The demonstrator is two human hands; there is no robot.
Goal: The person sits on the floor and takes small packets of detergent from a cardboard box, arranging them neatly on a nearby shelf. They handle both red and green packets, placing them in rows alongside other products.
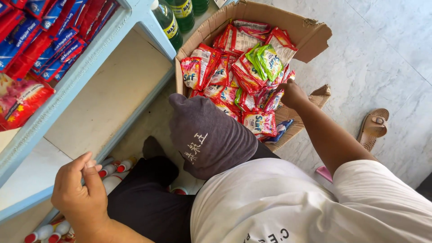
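Note:
An open cardboard box (310, 33) on the floor holds several red sachets (238, 74) and a few green sachets (265, 60). My right hand (291, 93) reaches into the box at its right side, fingers curled among the red sachets; whether it grips one is hidden. My left hand (80, 191) is low at the left, fingers loosely closed, pressed against the front edge of a pale blue shelf (81, 74). It holds nothing that I can see. A grey cloth (209, 135) covers my knee between the hands.
The upper shelf holds red and blue packets (42, 38). Green bottles (173, 20) stand beside the box. White bottles with red caps (112, 170) lie under the lower shelf. A tan sandal (373, 127) rests on the marble floor at the right.

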